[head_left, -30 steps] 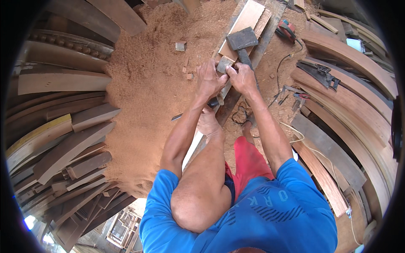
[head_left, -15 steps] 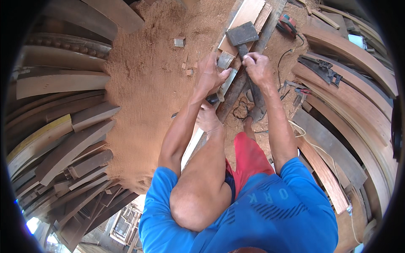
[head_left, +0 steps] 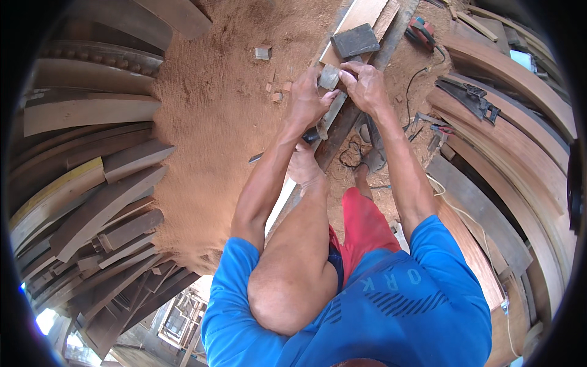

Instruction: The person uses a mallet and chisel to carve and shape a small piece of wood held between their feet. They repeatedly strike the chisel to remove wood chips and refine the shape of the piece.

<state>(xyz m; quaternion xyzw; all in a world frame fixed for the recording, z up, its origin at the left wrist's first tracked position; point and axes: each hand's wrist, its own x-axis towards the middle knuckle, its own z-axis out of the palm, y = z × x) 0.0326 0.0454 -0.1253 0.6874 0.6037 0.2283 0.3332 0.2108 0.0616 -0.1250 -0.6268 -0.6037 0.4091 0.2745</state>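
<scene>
A small pale block rests among long boards. My left hand is at the block's lower left, loosely curled with thumb and index finger apart; some fingertips are hidden. My right hand is curled over the handle of a dark, square-headed mallet, just below its head, with the thumb near the block. A dark object, too covered to name, lies under my left wrist. My bare foot is beside the boards, below that hand.
Sawdust and offcuts cover the floor. Curved boards are stacked left and right. A red power tool with a black cord, a handsaw and pliers lie at the right. A pale cable crosses the right stack.
A second ago both hands pinched the pale block. Since then my right hand has moved up and right onto the mallet's handle, and my left hand has loosened and shifted slightly up.
</scene>
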